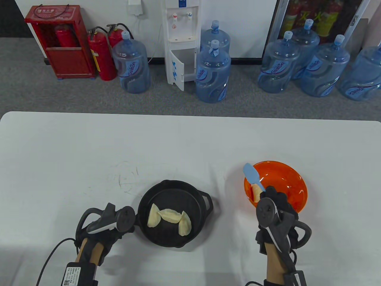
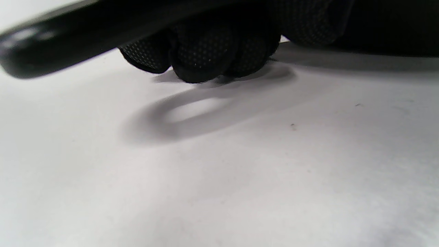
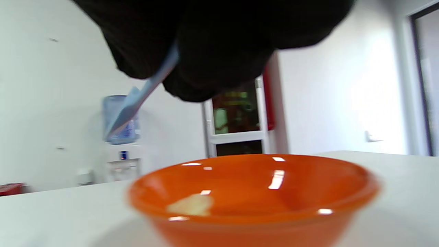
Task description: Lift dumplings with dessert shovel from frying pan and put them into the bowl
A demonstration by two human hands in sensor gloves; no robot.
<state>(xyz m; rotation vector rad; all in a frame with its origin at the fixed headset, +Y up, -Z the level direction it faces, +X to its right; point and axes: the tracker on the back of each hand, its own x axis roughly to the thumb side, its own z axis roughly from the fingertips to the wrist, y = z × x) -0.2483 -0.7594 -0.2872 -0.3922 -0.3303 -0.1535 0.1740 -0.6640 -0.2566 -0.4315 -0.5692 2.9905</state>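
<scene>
A black frying pan sits at the table's front centre with three pale dumplings inside. My left hand grips the pan's handle at its left side; in the left wrist view the curled gloved fingers wrap the black handle just above the table. To the right stands an orange bowl with one dumpling against its left inner wall. My right hand holds the blue dessert shovel, blade raised over the bowl's left rim and bare. The right wrist view shows the shovel above the bowl.
The white table stretches wide behind the pan and bowl. Beyond its far edge, on the floor, stand several blue water bottles, a water dispenser and red fire extinguishers. Glove cables trail off the front edge.
</scene>
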